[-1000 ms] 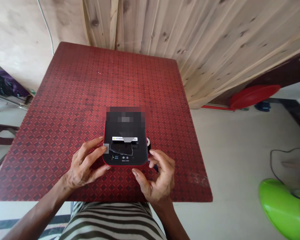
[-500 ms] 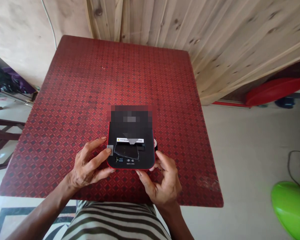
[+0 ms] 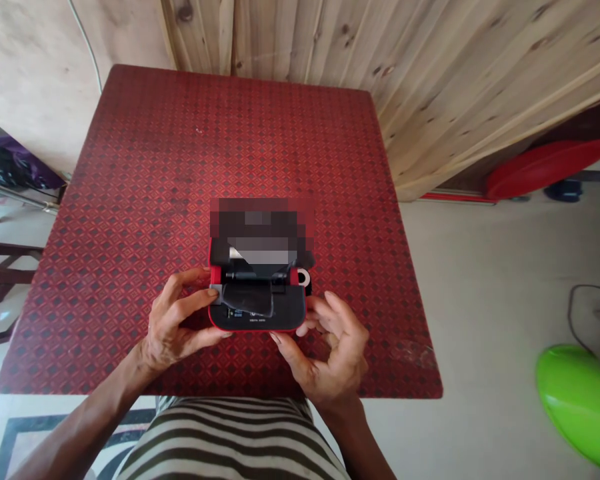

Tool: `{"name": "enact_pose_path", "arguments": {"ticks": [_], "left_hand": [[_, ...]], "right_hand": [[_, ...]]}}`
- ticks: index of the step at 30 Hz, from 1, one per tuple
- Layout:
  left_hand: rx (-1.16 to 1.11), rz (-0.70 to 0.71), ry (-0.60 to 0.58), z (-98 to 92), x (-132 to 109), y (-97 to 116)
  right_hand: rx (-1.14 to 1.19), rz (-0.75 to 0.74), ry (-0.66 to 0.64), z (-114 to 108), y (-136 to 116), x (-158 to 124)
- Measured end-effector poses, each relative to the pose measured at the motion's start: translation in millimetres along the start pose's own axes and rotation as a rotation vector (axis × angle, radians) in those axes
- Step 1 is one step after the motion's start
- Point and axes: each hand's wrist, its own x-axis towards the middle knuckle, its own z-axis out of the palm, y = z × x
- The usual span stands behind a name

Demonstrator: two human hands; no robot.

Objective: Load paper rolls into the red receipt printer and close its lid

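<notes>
Lower centre of frame, I have the black-and-red device [image 3: 293, 312] on the red patterned table [image 3: 230, 153], lid [image 3: 221, 255] partly raised; its far part is pixelated. Left hand [image 3: 175, 319] grips the left front corner: a fingertip on the grey tab [image 3: 217, 295], thumb along the front edge. Right hand [image 3: 336, 353] is half-curled, thumb at the front edge, index lifted clear; can't tell if the other fingers grip. White-faced roll [image 3: 307, 276] sits just right of the device. Wooden wall [image 3: 290, 33] up top, green object [image 3: 575, 407] lower right.
</notes>
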Motion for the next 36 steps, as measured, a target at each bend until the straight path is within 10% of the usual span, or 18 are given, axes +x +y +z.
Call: {"name": "enact_pose_path", "arguments": {"ticks": [10, 18, 25, 36], "left_hand": [[0.072, 0.055, 0.018, 0.1, -3.3, 0.3], [0.103, 0.063, -0.004, 0.7, -8.0, -0.2], [0.106, 0.067, -0.015, 0.8, -11.0, -0.6], [0.094, 0.082, -0.016, 0.5, -7.8, -2.5]], "right_hand": [[-0.138, -0.257, -0.047, -29.9, -20.2, 57.9], [-0.617, -0.391, -0.793, 26.8, -53.6, 143.5], [-0.756, -0.351, -1.021, 50.4, -55.1, 161.7], [-0.127, -0.294, -0.466, -24.2, -59.9, 138.8]]}}
